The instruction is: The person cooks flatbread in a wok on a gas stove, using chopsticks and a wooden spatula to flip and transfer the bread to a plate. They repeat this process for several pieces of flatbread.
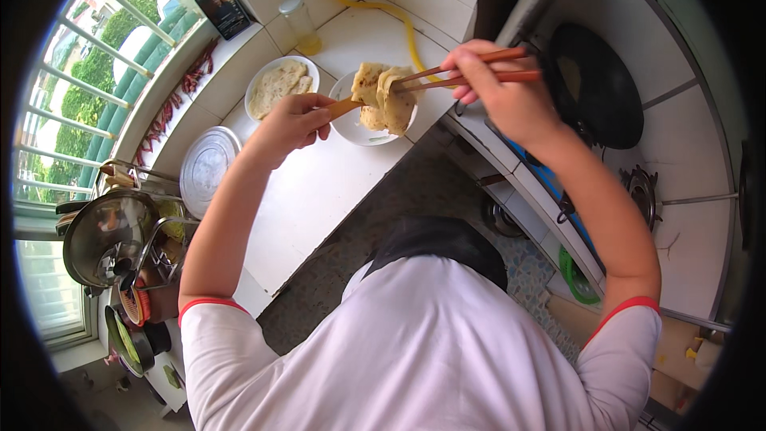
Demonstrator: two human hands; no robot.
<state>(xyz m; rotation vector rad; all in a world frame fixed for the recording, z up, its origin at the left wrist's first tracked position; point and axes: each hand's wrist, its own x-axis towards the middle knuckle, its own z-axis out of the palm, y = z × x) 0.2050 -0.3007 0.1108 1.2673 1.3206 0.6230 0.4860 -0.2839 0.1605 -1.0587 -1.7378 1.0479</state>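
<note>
My left hand (293,126) grips the handle of a wooden spatula (345,108), whose far end reaches under a folded piece of browned flatbread (395,102). From the other side, my right hand (497,84) holds a pair of reddish-brown chopsticks (513,76), their tips pressed against the same flatbread. The bread hangs in several layers above a white bowl (359,135); whether part of it touches the bowl is hard to tell. Just left of it, another white dish (251,96) holds more pale flatbread (281,88).
A glass jar (302,30) with yellow liquid and a yellow gas hose (410,30) lie behind. On the sill are dried chillies (173,108) and a phone (224,9). A round metal lid (209,167) leans left. At right are a black wok (604,90) and a gas burner (640,191).
</note>
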